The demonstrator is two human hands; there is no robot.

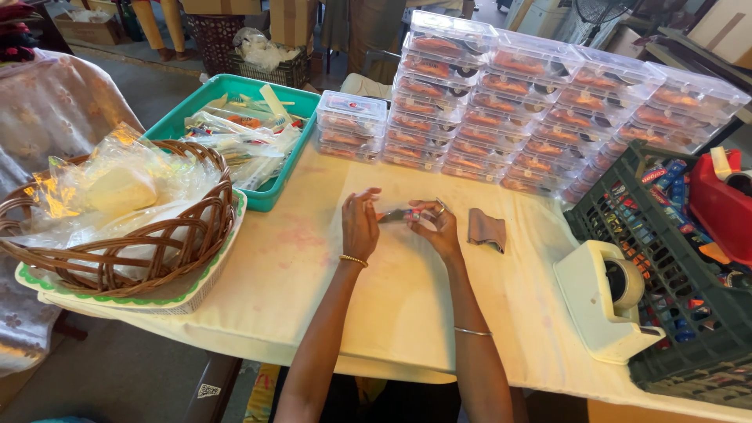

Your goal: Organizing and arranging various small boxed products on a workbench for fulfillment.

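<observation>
Head view, looking down on a table covered with a pale cloth (298, 258). Both hands meet near the middle of the table, just above the cloth. The left hand (359, 225) has fingers curled in, pinching one end of a small flat packet (401, 215), greyish with a bit of colour at the right end. The right hand (437, 227) pinches the other end, thumb and forefingers closed on it; a ring shows on one finger. The packet is held between the two hands, roughly level, a little off the cloth. What exactly it is, cannot tell, too small.

Just right of the right hand, a folded grey-brown cloth piece (486, 229) lies flat on the table, apart from the hand.

Further right, a white tape dispenser (603, 301) sits at the table edge, touching a dark green crate (666, 258) holding many small colourful items. A red object (721, 204) rests on top of the crate.

Behind the hands, stacks of clear lidded plastic boxes (540, 110) with orange-red contents stand in rows, several layers high.

Left rear, a teal tray (270, 192) holds loose plastic-wrapped pieces. Left front, a brown wicker basket (117, 258) with crumpled clear plastic bags sits on a white tray with a green edge (188, 294).
</observation>
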